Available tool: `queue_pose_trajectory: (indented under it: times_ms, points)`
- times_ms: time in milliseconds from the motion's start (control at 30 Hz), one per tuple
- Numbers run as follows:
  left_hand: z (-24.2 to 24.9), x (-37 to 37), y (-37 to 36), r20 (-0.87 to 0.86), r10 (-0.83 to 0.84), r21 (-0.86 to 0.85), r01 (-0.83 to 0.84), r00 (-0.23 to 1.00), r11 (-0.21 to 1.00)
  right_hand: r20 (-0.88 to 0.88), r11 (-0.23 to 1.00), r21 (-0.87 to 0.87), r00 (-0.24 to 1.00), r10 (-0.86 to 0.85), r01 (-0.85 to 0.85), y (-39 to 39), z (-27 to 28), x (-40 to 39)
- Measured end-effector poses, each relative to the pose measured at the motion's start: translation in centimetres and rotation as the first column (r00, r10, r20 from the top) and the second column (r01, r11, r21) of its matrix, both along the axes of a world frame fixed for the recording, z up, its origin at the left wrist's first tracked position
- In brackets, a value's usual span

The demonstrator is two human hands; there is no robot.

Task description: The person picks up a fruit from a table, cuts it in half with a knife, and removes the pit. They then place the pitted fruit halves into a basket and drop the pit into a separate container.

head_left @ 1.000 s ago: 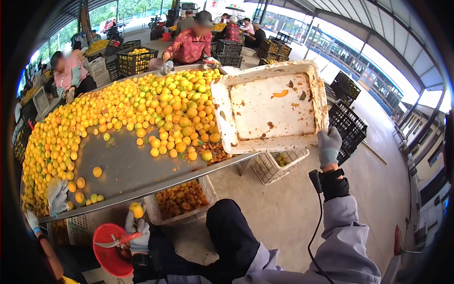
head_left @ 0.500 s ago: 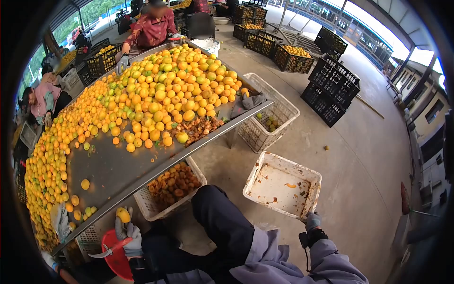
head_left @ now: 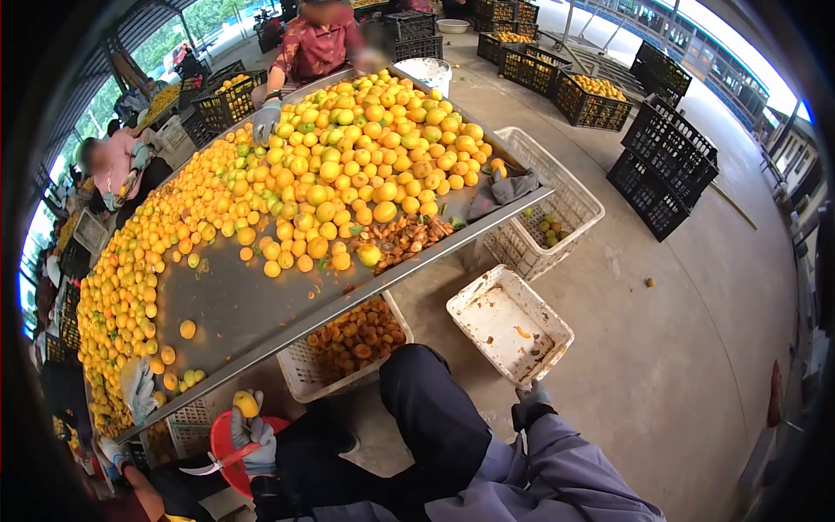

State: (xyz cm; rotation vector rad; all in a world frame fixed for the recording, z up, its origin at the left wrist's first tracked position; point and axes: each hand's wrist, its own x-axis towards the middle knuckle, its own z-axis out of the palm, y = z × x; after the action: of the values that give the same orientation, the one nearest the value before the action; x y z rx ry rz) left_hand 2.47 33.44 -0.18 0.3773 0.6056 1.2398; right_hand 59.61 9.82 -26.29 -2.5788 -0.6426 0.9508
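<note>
A long steel table (head_left: 235,300), dull grey and smooth, is carrying a heap of round yellow and orange fruit (head_left: 339,165), while the seated worker is bringing an emptied white tub (head_left: 509,324) back down: a second ago it was raised and tipped over the table edge, half a second ago it was on its way down, and now it is resting low by the concrete floor just to the right of the worker's knee, so the tipping looks finished. The tub is square, hard plastic, its inside smeared brown with one orange scrap sticking to it. The right hand (head_left: 532,396), in a grey glove, is clamped on the tub's near rim. A white slatted crate (head_left: 306,376) under the table edge is holding brownish peelings (soft and wrinkled, by the look of them), and a second slatted crate (head_left: 557,222) is holding a few fruit. The left hand (head_left: 252,431), also gloved, is gripping a yellow fruit (head_left: 245,404) and a red-handled knife (head_left: 222,458) over a red bowl (head_left: 228,439). Other people are working at the far side.
</note>
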Motion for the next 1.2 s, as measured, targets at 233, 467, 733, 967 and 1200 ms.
queue_pose_trajectory:
  times_ms: [233,467,733,967,1200]
  points:
    - [-0.3,0.0,-0.1,-0.022,0.012,0.006,-0.012,1.000,1.000,-0.811,0.257,0.049,0.188,-0.554,0.965,1.3,-4.7,1.1]
    - [-0.6,0.2,0.2,0.049,-0.022,0.069,0.019,0.999,0.997,-0.777,0.402,0.417,0.549,-0.308,0.815,4.8,7.5,3.7]
    - [0.1,1.7,0.6,0.101,-0.049,0.097,0.039,0.994,0.995,-0.139,0.501,0.865,0.967,0.214,0.014,21.8,29.9,-1.0]
    - [0.5,2.5,0.7,0.123,-0.085,0.113,0.071,0.989,0.991,0.625,0.563,0.406,0.668,0.403,-0.720,34.7,35.8,-10.1]
    - [1.0,2.7,0.7,0.130,-0.037,0.093,0.025,0.991,0.995,0.586,0.479,-0.212,0.282,0.760,-0.851,41.4,33.0,-13.9]
